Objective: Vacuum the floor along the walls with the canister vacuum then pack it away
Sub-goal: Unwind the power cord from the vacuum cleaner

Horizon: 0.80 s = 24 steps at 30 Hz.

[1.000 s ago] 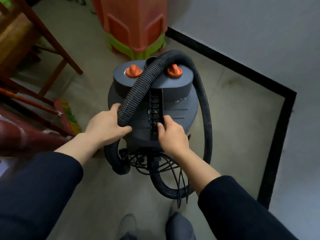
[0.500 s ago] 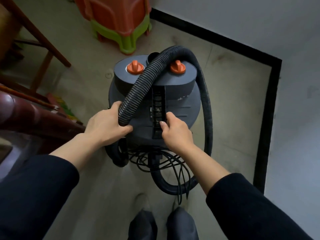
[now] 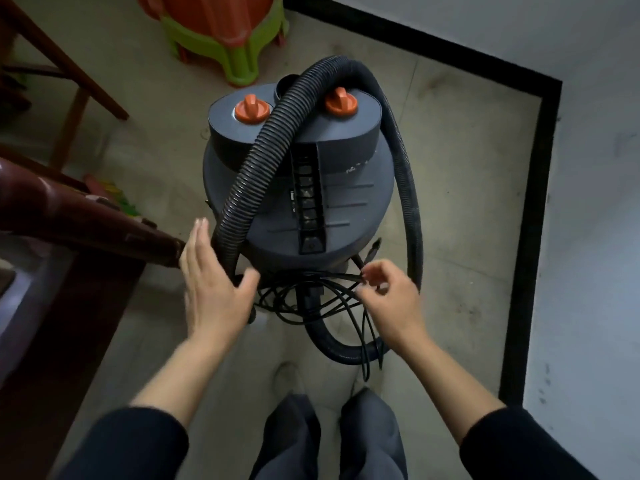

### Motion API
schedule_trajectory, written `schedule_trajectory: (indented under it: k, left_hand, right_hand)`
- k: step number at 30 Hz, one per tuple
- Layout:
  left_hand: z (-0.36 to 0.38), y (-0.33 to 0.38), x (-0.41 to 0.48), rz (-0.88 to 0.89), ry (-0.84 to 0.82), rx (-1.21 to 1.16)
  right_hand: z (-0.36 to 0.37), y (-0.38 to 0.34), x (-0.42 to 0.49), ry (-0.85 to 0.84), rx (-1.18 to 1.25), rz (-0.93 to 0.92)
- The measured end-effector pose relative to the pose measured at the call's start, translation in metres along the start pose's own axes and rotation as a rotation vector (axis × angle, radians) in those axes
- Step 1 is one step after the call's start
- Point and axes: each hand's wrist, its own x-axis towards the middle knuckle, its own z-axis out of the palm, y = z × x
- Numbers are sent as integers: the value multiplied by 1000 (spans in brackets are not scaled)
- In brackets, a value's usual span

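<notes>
The canister vacuum (image 3: pixel 346 202) stands on the floor (image 3: pixel 467 168) straight ahead of you, in a corner: one wall (image 3: pixel 485 29) behind it, another to its right, the skirting (image 3: pixel 533 202) running along both. Two knobs (image 3: pixel 251 109) sit side by side on its top, and the hose (image 3: pixel 263 161) passes between them, drops down the left side and loops round the right side to the floor in front. The power cord (image 3: pixel 311 299) lies tangled at the near base. Your left hand (image 3: pixel 211 289) is just beside the hose's lower left run; your right hand (image 3: pixel 391 299) is at the cord's right edge, contact unclear. Stacked stools (image 3: pixel 225 36) stand behind the vacuum to the left, a chair leg (image 3: pixel 69 74) further left, and a furniture arm (image 3: pixel 69 216) juts in beside your left hand.
</notes>
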Motion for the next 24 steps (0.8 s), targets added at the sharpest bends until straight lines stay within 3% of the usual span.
schedule_trajectory:
  k: [3,8,12,18,24]
  left_hand:
    - [24,-11,-40,79,125,38]
    - [63,-14,-51,-23,-288,48]
    - [82,-24,-31,-80,-428,29]
    - [91,-27,-28,-207,-367,-24]
    - [93,-22,-31,-200,-284,20]
  right_hand:
    - [24,22,-1,-217,-318,-24]
    - [51,23,22,-113,-640,-85]
    - [56,27,37,-92,-860,-167]
    - [69,30,37,-31,-713,-175]
    - [42,34,18,-166,-321,-439]
